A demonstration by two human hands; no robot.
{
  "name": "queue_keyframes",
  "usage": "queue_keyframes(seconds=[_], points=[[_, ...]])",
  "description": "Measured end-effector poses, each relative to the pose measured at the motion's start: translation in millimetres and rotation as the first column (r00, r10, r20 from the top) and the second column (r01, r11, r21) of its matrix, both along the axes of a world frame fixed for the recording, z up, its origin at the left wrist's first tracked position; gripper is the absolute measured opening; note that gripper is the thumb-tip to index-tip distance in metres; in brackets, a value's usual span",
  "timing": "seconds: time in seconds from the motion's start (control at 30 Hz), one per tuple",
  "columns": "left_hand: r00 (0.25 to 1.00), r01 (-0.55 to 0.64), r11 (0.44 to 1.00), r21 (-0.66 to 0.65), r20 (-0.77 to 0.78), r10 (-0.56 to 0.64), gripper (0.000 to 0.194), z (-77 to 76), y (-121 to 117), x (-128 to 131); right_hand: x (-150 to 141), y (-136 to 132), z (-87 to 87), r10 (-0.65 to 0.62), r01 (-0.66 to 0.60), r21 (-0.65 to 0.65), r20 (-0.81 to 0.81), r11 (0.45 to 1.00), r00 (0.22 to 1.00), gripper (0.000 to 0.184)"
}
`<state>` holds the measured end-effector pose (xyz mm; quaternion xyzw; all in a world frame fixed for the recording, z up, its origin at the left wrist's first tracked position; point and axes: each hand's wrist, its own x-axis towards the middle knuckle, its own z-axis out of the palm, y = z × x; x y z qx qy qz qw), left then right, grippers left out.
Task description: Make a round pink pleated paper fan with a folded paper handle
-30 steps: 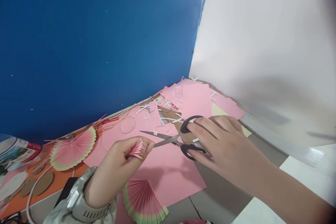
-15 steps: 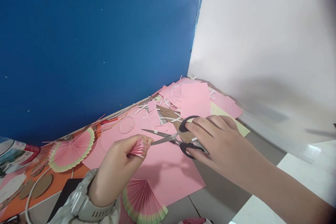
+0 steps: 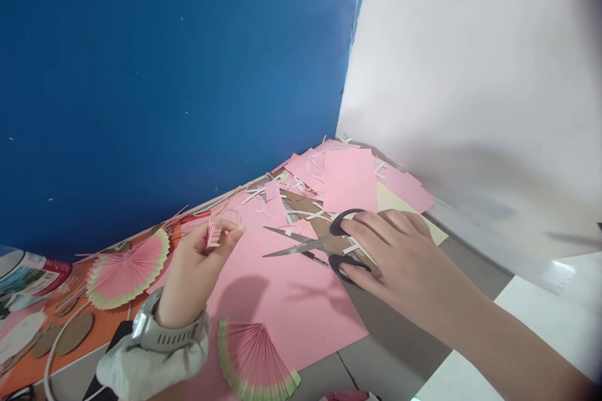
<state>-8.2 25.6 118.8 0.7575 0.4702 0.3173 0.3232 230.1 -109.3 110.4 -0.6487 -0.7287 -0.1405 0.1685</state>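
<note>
My left hand [image 3: 200, 263], with a watch [image 3: 164, 326] at its wrist, is closed around a small pleated pink paper [image 3: 214, 233]. Most of that folded piece is hidden by the fingers. In my right hand [image 3: 390, 250] are black-handled scissors [image 3: 305, 245], their blades spread apart and pointing left, with a gap between the tips and the left hand. Below both hands lies a large pink paper sheet [image 3: 301, 313]. A pleated pink paper fan [image 3: 258, 357] with a yellow-green edge rests on its near side.
Another pleated fan [image 3: 129, 266] lies at the left on an orange sheet [image 3: 108, 326], near brown cardboard ovals [image 3: 75, 333] and a labelled container [image 3: 32, 276]. Pink sheets [image 3: 350, 178] and white paper strips pile toward the corner. A blue wall [image 3: 188, 75] and a white panel [image 3: 470, 62] border the surface.
My left hand has drawn away to the left and slightly up with the pleated paper, off the scissors' blades. The right hand and scissors have shifted slightly right, blades still spread.
</note>
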Motion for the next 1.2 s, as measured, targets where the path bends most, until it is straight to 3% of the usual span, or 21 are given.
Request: queue_keyframes(seconds=[0.2, 0.33, 0.43, 0.57, 0.7, 0.97, 1.1, 1.2], points=[[0.999, -0.039, 0.999, -0.014, 0.008, 0.039, 0.031, -10.6, 11, 0, 0, -2, -3.4, 0.013, -0.015, -0.027, -0.06, 1.0, 0.998, 0.019], [1.0, 0.004, 1.0, 0.026, 0.019, -0.004, 0.02, -13.5, 11, 1, 0, -3, -3.0, 0.049, -0.052, -0.049, -0.061, 0.997, 0.997, 0.02], [0.979, 0.202, 0.979, 0.003, -0.03, -0.201, 0.021, -10.8, 7, 1, -2, -2, -2.3, 0.087, -0.09, -0.081, -0.039, 0.993, 0.995, 0.022], [0.846, 0.494, 0.864, -0.103, -0.173, -0.504, 0.019, -5.9, 0, 2, -5, 2, -2.6, 0.157, -0.155, -0.166, -0.002, 0.974, 0.988, 0.021], [0.74, 0.611, 0.782, -0.119, -0.265, -0.618, 0.027, -5.4, 0, 3, -5, 4, -3.4, 0.211, -0.197, -0.162, 0.072, 0.967, 0.975, 0.019], [0.697, 0.645, 0.764, -0.009, -0.402, -0.593, 0.027, -6.1, -2, 3, -6, 6, -3.5, 0.211, -0.203, -0.234, 0.012, 0.951, 0.977, 0.015], [0.706, 0.64, 0.763, 0.089, -0.459, -0.539, 0.029, -11.0, -4, 5, -6, 6, -3.7, 0.167, -0.165, -0.272, -0.016, 0.948, 0.986, 0.012], [0.726, 0.638, 0.747, 0.188, -0.468, -0.503, 0.037, -15.1, -4, 6, -6, 5, -1.1, 0.108, -0.142, -0.315, -0.123, 0.939, 0.987, 0.012]])
